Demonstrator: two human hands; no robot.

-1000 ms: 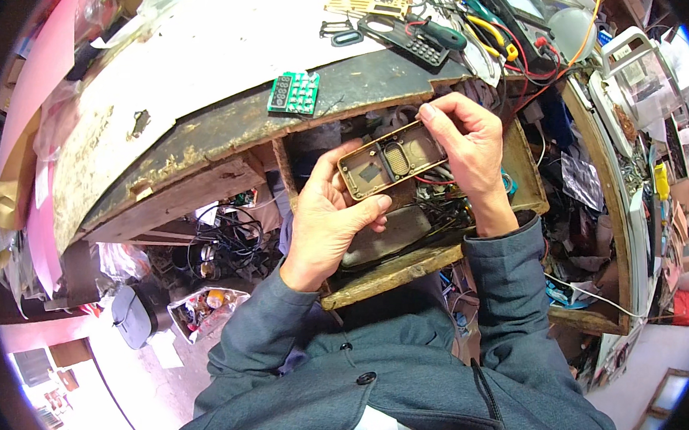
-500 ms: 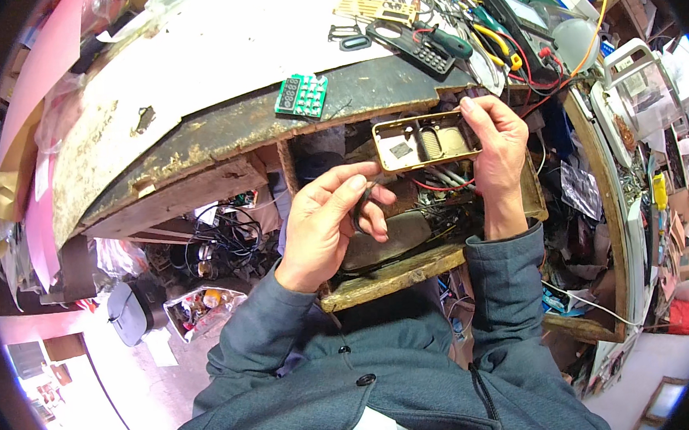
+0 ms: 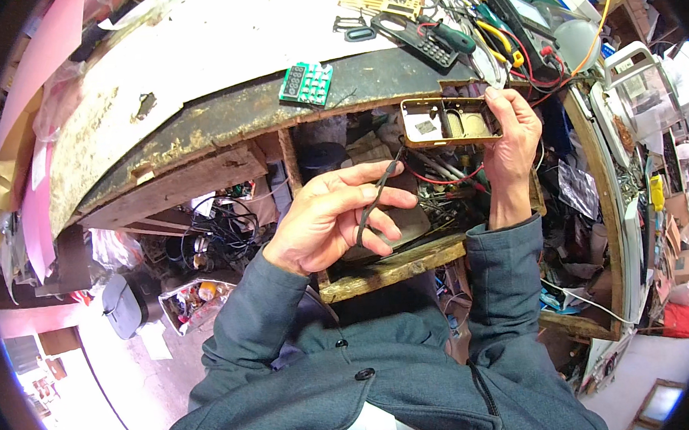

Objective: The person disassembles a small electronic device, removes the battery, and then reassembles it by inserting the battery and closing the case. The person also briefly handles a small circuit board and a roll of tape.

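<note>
My right hand (image 3: 513, 141) pinches the right end of a shallow gold-rimmed rectangular case (image 3: 450, 120), held over the open drawer. Its hollow inside faces up, with a pale section at the left and dark and light compartments beside it. From its lower left corner a thin black cord (image 3: 369, 207) runs down to my left hand (image 3: 325, 220). The cord is threaded across the fingers of that hand, which are partly spread and grip it loosely. On the bench edge lies a green circuit board (image 3: 306, 85) with a display and several buttons.
A wooden drawer (image 3: 396, 270) full of cables and parts stands open below my hands. A black keypad housing (image 3: 420, 42), a green-handled screwdriver (image 3: 453, 38), pliers (image 3: 500, 43) and tangled wires crowd the bench's far right. A bin of odds and ends (image 3: 199, 303) sits at lower left.
The case has moved right and slightly up with my right hand. My left hand's fingers have spread, and the cord now stretches between them and the case's corner.
</note>
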